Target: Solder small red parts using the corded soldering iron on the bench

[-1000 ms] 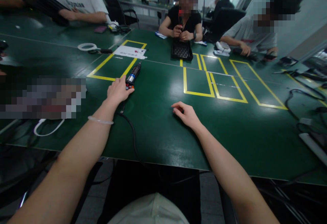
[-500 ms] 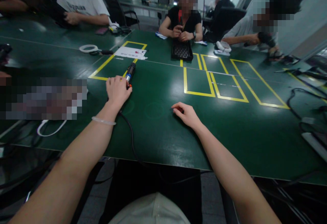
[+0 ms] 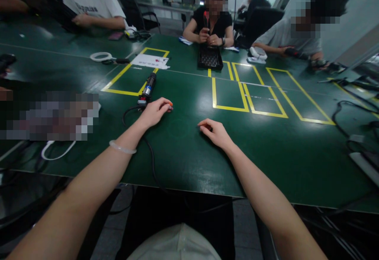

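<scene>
My left hand (image 3: 155,112) is closed just above the table, right of a corded tool, with a small orange piece (image 3: 171,105) at its fingertips. The piece is mostly hidden, so I cannot tell its kind. The tool (image 3: 148,89), a black and silver cylinder with a blue band, lies on the green table (image 3: 183,153) by a yellow tape frame. Its black cord (image 3: 152,161) runs under my left wrist toward the table's front edge. My right hand (image 3: 215,133) rests on the table with loosely curled fingers, the thumb apart from the index finger, nothing visible between them.
Yellow tape rectangles (image 3: 231,109) mark the table. A white sheet (image 3: 150,61) and white ring (image 3: 101,57) lie at back left. Across the table, a person (image 3: 211,27) sits behind a black tray (image 3: 210,63). Another person (image 3: 296,42) works at right. Cables (image 3: 337,113) lie far right.
My left hand has come off the corded tool and moved right and slightly nearer, carrying the small orange piece. The tool stays on the table. My right hand has barely moved.
</scene>
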A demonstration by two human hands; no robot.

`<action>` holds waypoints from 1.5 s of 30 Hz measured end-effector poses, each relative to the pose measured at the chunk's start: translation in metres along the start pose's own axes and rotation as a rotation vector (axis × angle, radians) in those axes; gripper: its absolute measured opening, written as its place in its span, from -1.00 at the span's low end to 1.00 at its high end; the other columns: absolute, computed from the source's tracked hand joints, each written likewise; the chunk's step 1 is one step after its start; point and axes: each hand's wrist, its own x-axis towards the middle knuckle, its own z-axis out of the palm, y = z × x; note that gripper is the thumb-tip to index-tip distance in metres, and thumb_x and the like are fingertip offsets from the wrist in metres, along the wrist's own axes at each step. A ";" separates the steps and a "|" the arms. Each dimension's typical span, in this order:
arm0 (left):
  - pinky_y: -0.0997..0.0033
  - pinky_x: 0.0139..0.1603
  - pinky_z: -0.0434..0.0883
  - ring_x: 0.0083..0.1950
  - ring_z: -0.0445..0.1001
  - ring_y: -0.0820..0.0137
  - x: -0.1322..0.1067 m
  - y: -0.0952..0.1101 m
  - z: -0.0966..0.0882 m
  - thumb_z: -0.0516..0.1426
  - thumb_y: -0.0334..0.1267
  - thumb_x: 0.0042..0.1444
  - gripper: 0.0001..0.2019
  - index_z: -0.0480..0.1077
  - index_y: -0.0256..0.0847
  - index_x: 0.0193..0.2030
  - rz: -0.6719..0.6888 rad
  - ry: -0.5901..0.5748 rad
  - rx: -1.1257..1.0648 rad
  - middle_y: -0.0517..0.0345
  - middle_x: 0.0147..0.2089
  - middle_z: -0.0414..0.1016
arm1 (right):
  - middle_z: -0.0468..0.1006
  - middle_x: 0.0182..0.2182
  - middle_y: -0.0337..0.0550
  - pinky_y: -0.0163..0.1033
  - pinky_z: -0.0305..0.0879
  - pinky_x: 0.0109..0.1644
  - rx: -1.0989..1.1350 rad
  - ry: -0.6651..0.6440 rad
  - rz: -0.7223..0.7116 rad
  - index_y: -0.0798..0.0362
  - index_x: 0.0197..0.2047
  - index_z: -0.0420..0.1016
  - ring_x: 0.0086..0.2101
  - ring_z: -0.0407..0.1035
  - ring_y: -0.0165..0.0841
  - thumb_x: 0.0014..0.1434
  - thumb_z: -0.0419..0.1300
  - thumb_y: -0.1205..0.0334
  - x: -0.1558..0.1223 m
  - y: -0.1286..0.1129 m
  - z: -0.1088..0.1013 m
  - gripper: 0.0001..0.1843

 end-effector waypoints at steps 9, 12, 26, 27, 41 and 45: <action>0.35 -0.18 0.41 -0.28 0.49 0.38 -0.026 0.063 0.048 0.01 -0.07 0.34 -0.54 0.24 -0.29 0.27 0.129 -0.487 -0.359 0.16 -0.34 0.47 | 0.62 -0.33 -0.18 -0.27 0.36 -0.25 0.372 -0.124 0.080 0.08 -0.11 0.49 -0.38 0.46 -0.39 0.20 0.26 0.03 0.001 -0.001 0.009 -0.69; 0.37 -0.20 0.38 -0.32 0.46 0.40 -0.029 0.065 0.053 0.04 -0.09 0.33 -0.49 0.19 -0.26 0.34 0.164 -0.505 -0.361 0.21 -0.39 0.43 | 0.64 -0.33 -0.15 -0.26 0.38 -0.22 0.491 -0.188 0.093 0.08 -0.21 0.48 -0.34 0.50 -0.36 0.16 0.32 -0.02 0.002 -0.004 0.011 -0.68; 0.37 -0.16 0.40 -0.23 0.49 0.39 -0.026 0.057 0.061 0.19 -0.09 0.20 -0.72 0.39 -0.28 -0.11 0.036 -0.394 -0.517 0.10 -0.27 0.52 | 0.50 -0.33 -0.20 -0.25 0.35 -0.24 0.265 0.022 -0.097 0.03 -0.24 0.47 -0.36 0.39 -0.40 0.19 0.28 0.16 0.001 -0.001 0.008 -0.86; 0.37 -0.16 0.39 -0.23 0.48 0.40 -0.026 0.057 0.061 0.20 -0.10 0.19 -0.73 0.40 -0.28 -0.12 0.048 -0.366 -0.493 0.10 -0.26 0.51 | 0.49 -0.31 -0.19 -0.24 0.35 -0.23 0.252 0.029 -0.118 0.03 -0.24 0.47 -0.34 0.40 -0.40 0.20 0.27 0.17 0.001 -0.001 0.009 -0.88; 0.33 -0.04 0.43 -0.15 0.50 0.38 -0.028 0.063 0.057 0.21 -0.20 0.15 -0.80 0.36 -0.22 -0.14 0.150 -0.246 -0.349 0.14 -0.17 0.51 | 0.57 -0.34 -0.19 -0.24 0.38 -0.26 0.226 0.032 -0.017 0.04 -0.15 0.48 -0.36 0.44 -0.38 0.12 0.30 0.21 0.003 0.002 0.010 -0.79; 0.31 -0.03 0.44 -0.14 0.51 0.36 -0.029 0.063 0.057 0.22 -0.17 0.14 -0.76 0.35 -0.21 -0.12 0.143 -0.256 -0.353 0.11 -0.16 0.51 | 0.58 -0.32 -0.18 -0.25 0.38 -0.26 0.223 0.046 -0.044 0.03 -0.16 0.48 -0.35 0.45 -0.38 0.12 0.28 0.23 0.004 0.003 0.011 -0.81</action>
